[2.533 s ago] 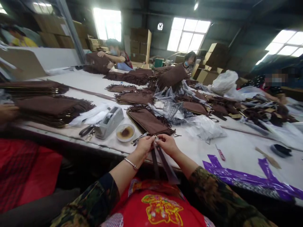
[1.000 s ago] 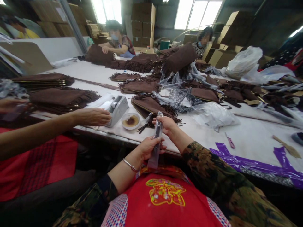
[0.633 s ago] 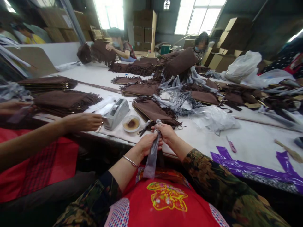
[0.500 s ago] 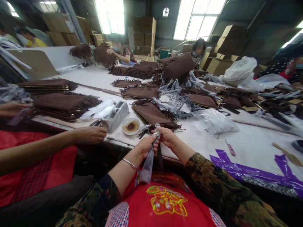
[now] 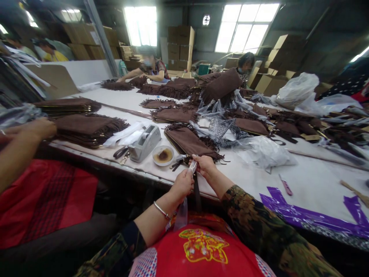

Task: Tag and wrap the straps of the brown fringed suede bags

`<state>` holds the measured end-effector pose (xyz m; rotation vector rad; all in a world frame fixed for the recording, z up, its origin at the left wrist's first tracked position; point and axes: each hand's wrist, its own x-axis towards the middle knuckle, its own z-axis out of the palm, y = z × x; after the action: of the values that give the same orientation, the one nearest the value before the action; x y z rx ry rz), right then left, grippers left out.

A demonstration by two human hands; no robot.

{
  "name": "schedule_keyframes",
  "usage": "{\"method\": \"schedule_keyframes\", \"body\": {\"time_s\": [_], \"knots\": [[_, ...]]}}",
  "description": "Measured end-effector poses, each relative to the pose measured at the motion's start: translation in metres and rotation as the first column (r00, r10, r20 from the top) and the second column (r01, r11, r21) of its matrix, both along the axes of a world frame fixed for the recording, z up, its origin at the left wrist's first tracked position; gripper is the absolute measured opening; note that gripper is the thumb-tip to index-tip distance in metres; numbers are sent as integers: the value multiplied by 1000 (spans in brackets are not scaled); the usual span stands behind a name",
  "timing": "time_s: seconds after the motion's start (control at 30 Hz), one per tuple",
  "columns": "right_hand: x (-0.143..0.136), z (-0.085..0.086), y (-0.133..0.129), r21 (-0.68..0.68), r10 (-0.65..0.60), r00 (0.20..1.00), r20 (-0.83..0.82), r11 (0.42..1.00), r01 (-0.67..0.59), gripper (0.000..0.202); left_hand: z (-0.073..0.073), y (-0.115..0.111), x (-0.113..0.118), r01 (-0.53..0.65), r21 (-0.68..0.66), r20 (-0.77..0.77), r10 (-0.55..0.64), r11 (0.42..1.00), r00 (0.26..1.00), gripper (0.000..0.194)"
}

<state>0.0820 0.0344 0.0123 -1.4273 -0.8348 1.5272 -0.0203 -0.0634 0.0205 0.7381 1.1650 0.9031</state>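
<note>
At the table's near edge my left hand (image 5: pixel 182 185) grips a narrow clear plastic sleeve (image 5: pixel 181 215) that hangs down toward my red apron. My right hand (image 5: pixel 204 164) pinches the sleeve's top end, where a dark brown strap (image 5: pixel 197 192) hangs beside it. Just beyond my hands lies a brown fringed suede bag (image 5: pixel 188 141) flat on the table, with small dark metal clips (image 5: pixel 176 163) by its near corner.
A grey tape dispenser (image 5: pixel 145 143), black scissors (image 5: pixel 120 152) and a small white dish (image 5: pixel 163 155) sit left of my hands. Stacks of brown bags (image 5: pixel 86 127) lie further left by a neighbour's hand (image 5: pixel 37 129). Crumpled plastic (image 5: pixel 261 151), a pink cutter (image 5: pixel 286 186) and purple tape (image 5: pixel 305 219) lie right.
My hands lowered from chest height to the table edge while sliding the sleeve down the strap. The neighbour's hand drew back from the tape dispenser to the far left.
</note>
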Motion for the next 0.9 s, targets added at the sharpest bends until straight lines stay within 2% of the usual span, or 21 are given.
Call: {"method": "schedule_keyframes", "body": {"time_s": [0.07,0.13,0.2,0.27,0.3,0.33,0.37,0.4,0.43,0.47,0.5,0.6,0.7,0.8,0.87,0.9], "knots": [[7,-2,2,24,-18,990,139,1000,15,22,-1,1,-3,16,-42,19,-15,999,1000,31],[20,-1,2,54,8,956,294,998,-25,24,-3,2,-7,39,-85,28,-37,996,999,27],[36,3,-2,56,47,923,383,996,-74,21,-5,3,-11,46,-119,43,-41,992,998,26],[50,11,-13,204,43,850,524,963,-174,13,-7,4,-15,41,-142,88,-29,989,996,26],[55,15,-19,320,29,778,628,901,-292,12,-8,5,-16,43,-149,122,-24,988,992,26],[58,19,-26,415,7,681,732,789,-454,17,-8,6,-17,48,-156,161,-23,987,987,26],[59,22,-33,451,-24,569,822,636,-626,22,-8,6,-18,55,-164,200,-21,985,980,25],[58,24,-38,424,-55,457,888,481,-767,26,-8,7,-18,61,-173,233,-19,983,972,23],[56,26,-41,362,-75,361,930,366,-857,27,-8,7,-19,65,-180,256,-17,981,967,21],[53,27,-43,297,-96,281,955,292,-909,26,-7,8,-19,65,-183,264,-14,981,964,19],[49,28,-43,241,-117,218,969,250,-938,25,-7,7,-19,62,-177,258,-15,982,966,17],[39,30,-35,123,-145,95,985,199,-972,21,-8,5,-19,64,-107,159,-46,992,986,14],[31,34,-25,26,-117,6,993,173,-984,18,-13,3,-19,57,29,-107,-53,998,993,22],[23,41,-21,-59,-90,-74,993,158,-986,15,-19,5,-19,104,244,-469,24,964,883,30],[20,45,-22,-101,-73,-112,991,140,-985,13,-22,8,-18,153,311,-582,61,938,811,31],[19,46,-22,-110,-55,-118,991,133,-985,13,-23,8,-18,157,313,-596,66,937,800,31]]}}
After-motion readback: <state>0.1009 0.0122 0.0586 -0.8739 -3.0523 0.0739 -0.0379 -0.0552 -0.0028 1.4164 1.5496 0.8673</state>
